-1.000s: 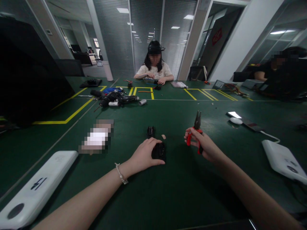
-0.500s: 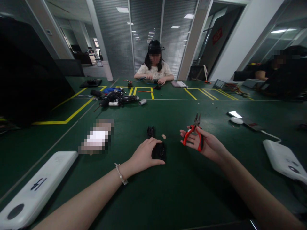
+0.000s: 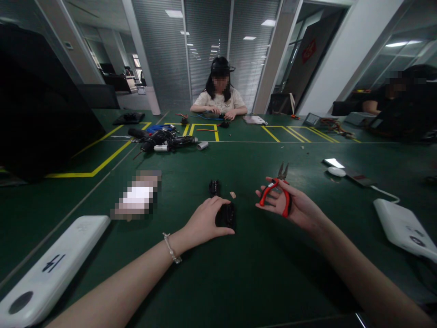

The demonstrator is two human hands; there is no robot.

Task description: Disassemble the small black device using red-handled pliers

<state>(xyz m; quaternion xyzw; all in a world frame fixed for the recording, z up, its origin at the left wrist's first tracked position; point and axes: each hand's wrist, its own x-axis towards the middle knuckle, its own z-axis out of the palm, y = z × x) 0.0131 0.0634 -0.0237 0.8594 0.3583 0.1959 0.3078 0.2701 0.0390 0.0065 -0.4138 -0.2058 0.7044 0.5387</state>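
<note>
My left hand (image 3: 203, 218), with a bracelet at the wrist, curls its thumb and fingers round a dark block-like part (image 3: 228, 216) on the green table. The part's exact kind is too dark to make out. Just beyond the fingers lies a smaller black piece (image 3: 215, 187), and a tan scrap (image 3: 232, 195) rests to its right. Held up to the right are red-handled pliers (image 3: 286, 201), lying across the palm of my right hand (image 3: 303, 205). Their handles are spread and the jaws, slightly parted, point away from me.
A white power bank (image 3: 54, 269) lies at left, near a pixelated phone (image 3: 138, 196). Cables and a drill-like tool (image 3: 150, 143) heap at back left. At right are another white power bank (image 3: 406, 228) and a white mouse (image 3: 336, 171). A co-worker (image 3: 220, 91) sits opposite.
The pliers have turned slightly in my right hand, their jaws shifting a little to the right. My left hand stays at the dark part.
</note>
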